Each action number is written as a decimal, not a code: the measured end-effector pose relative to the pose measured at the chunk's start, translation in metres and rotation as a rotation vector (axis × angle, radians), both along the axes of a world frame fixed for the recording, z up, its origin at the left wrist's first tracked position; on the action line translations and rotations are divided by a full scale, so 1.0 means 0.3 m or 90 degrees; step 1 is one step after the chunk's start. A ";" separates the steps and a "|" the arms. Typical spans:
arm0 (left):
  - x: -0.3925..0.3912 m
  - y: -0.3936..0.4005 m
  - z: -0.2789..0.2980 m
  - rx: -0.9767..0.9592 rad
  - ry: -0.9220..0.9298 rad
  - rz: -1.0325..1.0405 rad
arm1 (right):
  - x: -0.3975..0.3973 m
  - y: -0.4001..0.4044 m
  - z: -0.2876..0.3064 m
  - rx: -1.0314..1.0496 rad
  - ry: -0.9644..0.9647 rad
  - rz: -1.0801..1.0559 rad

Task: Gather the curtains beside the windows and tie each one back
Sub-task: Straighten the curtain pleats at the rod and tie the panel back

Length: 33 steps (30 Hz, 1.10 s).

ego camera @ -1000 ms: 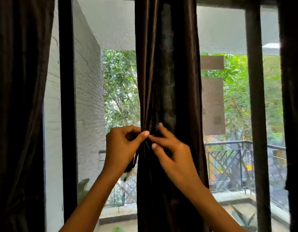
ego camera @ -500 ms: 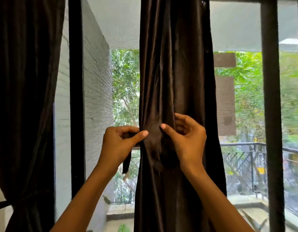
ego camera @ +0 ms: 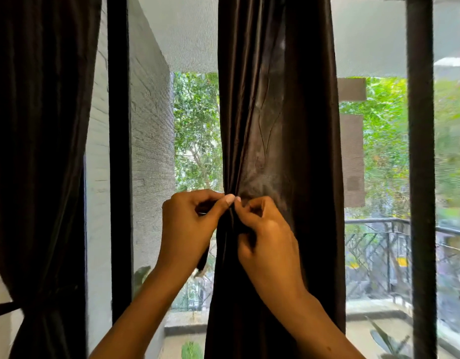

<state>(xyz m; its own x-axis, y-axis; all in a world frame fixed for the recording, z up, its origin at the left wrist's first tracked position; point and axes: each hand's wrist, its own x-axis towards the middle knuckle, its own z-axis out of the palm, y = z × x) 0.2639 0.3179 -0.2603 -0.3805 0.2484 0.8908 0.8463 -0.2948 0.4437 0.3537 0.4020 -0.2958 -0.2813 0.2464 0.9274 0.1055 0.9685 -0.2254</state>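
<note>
up front, left hand (ego camera: 190,224) and right hand (ego camera: 265,237) meet at the middle curtain (ego camera: 272,125), fingers curled and pinching its gathered folds; a dark strip hangs under the left hand. at far left a second curtain (ego camera: 42,151) is tied back. behind stand the window frame (ego camera: 118,151), a railing (ego camera: 373,244) and trees (ego camera: 195,130).

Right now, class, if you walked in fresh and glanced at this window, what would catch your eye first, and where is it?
First, the dark brown middle curtain hanging down the centre, with the left hand and right hand pinching its folds together at mid-height. At the far left, another curtain is already cinched by a tie-back low down. Behind the glass, bright green trees and a balcony railing at the right stand out.
</note>
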 end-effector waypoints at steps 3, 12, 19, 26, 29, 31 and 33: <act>0.000 0.000 0.010 0.004 0.003 0.037 | 0.014 0.007 0.008 0.019 -0.054 0.028; -0.055 0.016 0.019 -0.034 -0.028 0.014 | 0.011 0.114 0.090 -0.056 0.150 -0.136; -0.054 0.015 0.018 -0.064 -0.092 -0.144 | -0.027 0.154 0.150 -0.404 0.147 0.212; -0.063 0.004 0.012 -0.026 -0.053 0.003 | -0.007 0.117 0.121 -0.220 0.247 0.105; -0.041 -0.002 0.015 -0.014 -0.006 0.049 | 0.004 0.056 0.083 -0.140 0.193 0.019; -0.026 -0.005 0.019 -0.018 0.014 0.049 | 0.013 0.016 0.072 -0.102 0.100 -0.043; -0.012 -0.010 0.023 -0.018 0.024 0.032 | 0.032 -0.018 0.070 -0.078 -0.006 -0.079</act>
<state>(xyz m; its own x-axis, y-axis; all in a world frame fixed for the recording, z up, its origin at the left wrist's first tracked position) 0.2603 0.3148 -0.2534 -0.3594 0.2558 0.8974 0.8759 -0.2394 0.4190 0.3633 0.3967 -0.2747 -0.2501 0.3905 0.8860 0.2257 0.9134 -0.3389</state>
